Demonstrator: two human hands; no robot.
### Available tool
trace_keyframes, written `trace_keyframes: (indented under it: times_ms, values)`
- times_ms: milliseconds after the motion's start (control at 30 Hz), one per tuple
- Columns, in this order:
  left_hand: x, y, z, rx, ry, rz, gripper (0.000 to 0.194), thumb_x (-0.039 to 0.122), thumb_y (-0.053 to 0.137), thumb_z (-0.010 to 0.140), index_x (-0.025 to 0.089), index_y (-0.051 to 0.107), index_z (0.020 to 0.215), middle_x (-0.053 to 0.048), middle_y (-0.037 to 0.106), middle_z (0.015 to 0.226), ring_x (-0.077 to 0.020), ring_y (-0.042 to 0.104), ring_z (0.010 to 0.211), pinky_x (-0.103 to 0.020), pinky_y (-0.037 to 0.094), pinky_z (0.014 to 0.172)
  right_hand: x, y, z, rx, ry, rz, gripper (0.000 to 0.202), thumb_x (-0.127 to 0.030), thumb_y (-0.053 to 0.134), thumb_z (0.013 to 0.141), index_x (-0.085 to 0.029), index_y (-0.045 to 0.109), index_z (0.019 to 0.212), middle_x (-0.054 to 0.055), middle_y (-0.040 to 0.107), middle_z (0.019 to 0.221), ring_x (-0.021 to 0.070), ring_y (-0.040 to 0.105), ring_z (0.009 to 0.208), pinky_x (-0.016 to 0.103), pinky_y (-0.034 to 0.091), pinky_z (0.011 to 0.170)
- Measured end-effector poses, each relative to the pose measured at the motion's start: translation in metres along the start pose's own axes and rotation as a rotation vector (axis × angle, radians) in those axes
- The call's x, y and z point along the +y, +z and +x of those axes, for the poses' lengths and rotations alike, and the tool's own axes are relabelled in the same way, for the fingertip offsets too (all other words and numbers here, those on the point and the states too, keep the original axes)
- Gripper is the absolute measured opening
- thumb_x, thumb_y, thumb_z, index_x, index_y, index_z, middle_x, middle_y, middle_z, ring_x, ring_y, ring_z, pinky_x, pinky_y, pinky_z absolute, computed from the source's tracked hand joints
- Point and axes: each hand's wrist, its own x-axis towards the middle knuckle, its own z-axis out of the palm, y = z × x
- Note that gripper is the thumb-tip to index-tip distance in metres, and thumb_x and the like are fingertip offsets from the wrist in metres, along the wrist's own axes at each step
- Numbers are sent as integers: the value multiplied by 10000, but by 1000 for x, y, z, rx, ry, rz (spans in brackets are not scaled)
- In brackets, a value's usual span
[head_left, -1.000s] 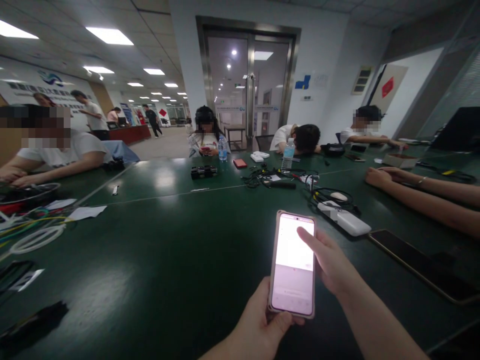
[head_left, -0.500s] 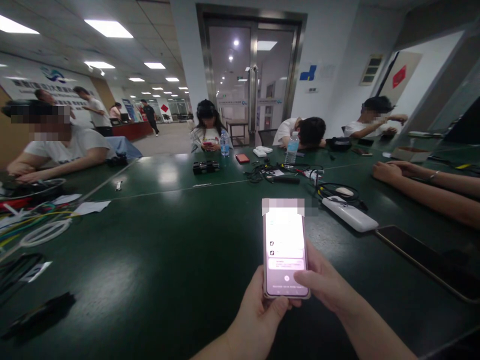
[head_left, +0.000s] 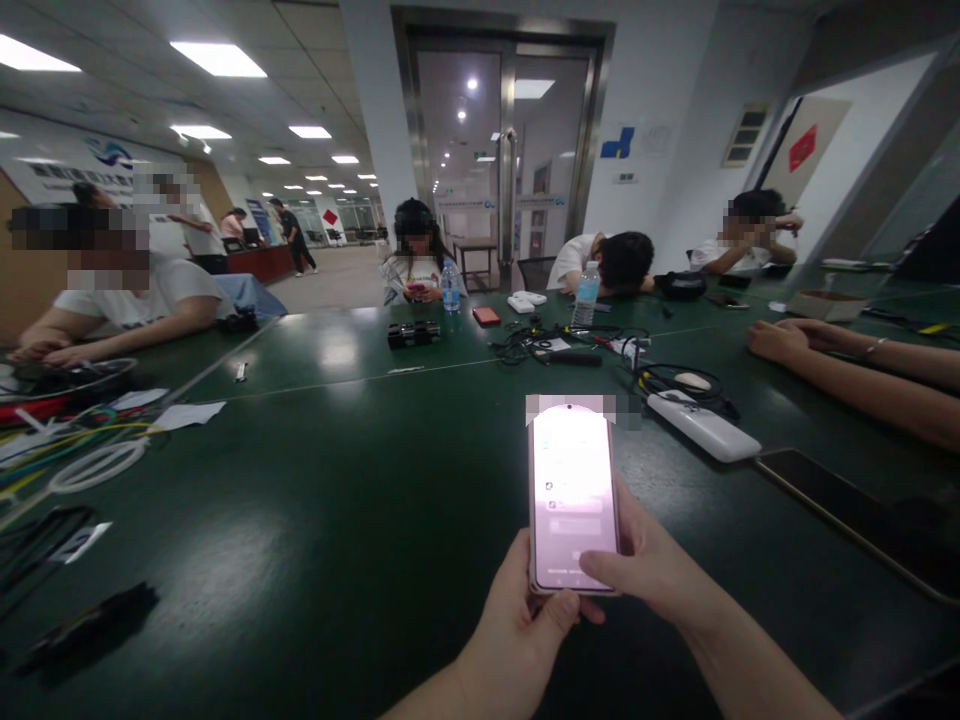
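A smartphone (head_left: pixel 574 490) with a bright, washed-out screen is held upright above the dark green table (head_left: pixel 315 530). My left hand (head_left: pixel 521 610) grips its lower left side, the thumb across the bottom edge. Around the lower right side curls my right hand (head_left: pixel 652 565), with its thumb on the lower part of the screen. Fingers behind the phone are mostly hidden. To the right lie a white power strip (head_left: pixel 703 425) and a second, dark-screened phone (head_left: pixel 855 515).
Tangled black cables (head_left: pixel 536 345) and a water bottle (head_left: pixel 586 295) lie beyond the phone. Coloured wires (head_left: pixel 82 440) and a black object (head_left: pixel 90 625) are at left. Another person's hands (head_left: pixel 787 340) rest at right. Several people sit around the table.
My right thumb has shifted slightly left on the screen. The lower panel on the screen has faded. In the background, a walking person has moved slightly left.
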Motion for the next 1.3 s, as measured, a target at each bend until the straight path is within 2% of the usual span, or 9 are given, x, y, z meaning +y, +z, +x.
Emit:
trace_keyframes:
  times_ms: [100, 233, 400, 633, 800, 967, 1300]
  values:
    - [-1, 0, 1, -12, 20, 5, 473, 391, 575, 773, 121, 422, 1129, -150, 534, 1015, -186, 540, 796, -305, 447, 679, 5, -4, 1, -11, -39, 64, 820, -289, 644, 683, -291, 142, 1332, 81, 620, 888, 187, 597, 564, 263, 457, 394]
    - [0, -1, 0, -5, -2, 52, 477, 411, 568, 772, 128, 427, 1129, -132, 546, 979, -153, 540, 712, -275, 432, 634, 6, -7, 2, 79, -36, 159, 619, -242, 570, 675, -232, 330, 1245, 97, 615, 1000, 249, 613, 806, 349, 503, 601]
    - [3, -1, -1, -6, -27, 74, 484, 421, 570, 768, 127, 423, 1123, -127, 546, 967, -152, 542, 702, -276, 422, 634, 5, -7, 3, 147, -44, 174, 581, -285, 528, 667, -224, 383, 1227, 102, 602, 1060, 282, 587, 899, 410, 475, 700]
    - [6, 0, -1, 1, -61, 85, 469, 401, 573, 771, 123, 430, 1122, -128, 550, 970, -153, 545, 711, -278, 434, 641, 4, -6, 4, 171, -61, 143, 582, -328, 518, 668, -230, 386, 1226, 100, 588, 1088, 287, 575, 907, 425, 459, 715]
    - [4, 0, -1, -24, -27, 63, 456, 382, 560, 783, 135, 419, 1140, -139, 535, 1018, -193, 548, 802, -303, 455, 662, 4, -7, 4, 175, -57, 123, 560, -319, 509, 672, -234, 400, 1215, 93, 589, 1081, 279, 573, 908, 423, 453, 731]
    - [-1, -1, -1, -6, -19, 62, 446, 375, 571, 776, 120, 434, 1115, -129, 556, 962, -161, 549, 710, -299, 450, 643, 3, -6, 4, 180, -50, 103, 576, -326, 501, 662, -219, 395, 1218, 108, 592, 1061, 286, 576, 888, 425, 460, 700]
    - [-3, -3, -1, -21, 1, 47, 447, 379, 562, 781, 123, 423, 1120, -131, 544, 970, -182, 550, 752, -312, 450, 654, 3, -4, 5, 162, -63, 141, 630, -291, 504, 668, -212, 332, 1269, 107, 592, 1069, 273, 585, 870, 397, 480, 674]
